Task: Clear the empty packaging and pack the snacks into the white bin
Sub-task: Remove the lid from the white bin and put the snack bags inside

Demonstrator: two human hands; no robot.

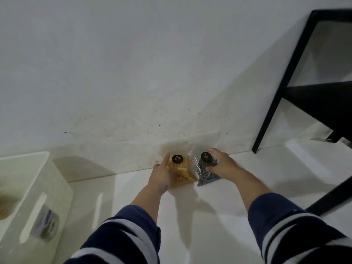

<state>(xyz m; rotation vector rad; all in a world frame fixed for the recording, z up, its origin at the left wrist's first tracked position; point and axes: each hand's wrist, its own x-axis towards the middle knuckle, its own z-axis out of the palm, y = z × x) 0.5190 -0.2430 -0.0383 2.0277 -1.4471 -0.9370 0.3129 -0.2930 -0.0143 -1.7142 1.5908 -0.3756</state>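
Two clear snack bags stand against the wall at the back of the white surface. The bag of yellow sticks [183, 173] has a black round label; my left hand [162, 174] lies against its left side with the fingers straight. Beside it on the right is a bag of dark striped snacks [204, 171], also with a black label. My right hand [221, 161] reaches over that bag's right side, fingers spread and touching it. The white bin [36, 189] stands at the far left, with something brownish inside at its left edge.
A black metal frame [282, 84] leans or stands at the right, one leg reaching the surface near the wall. A second black bar [331, 197] crosses the lower right. The stained white wall rises right behind the bags.
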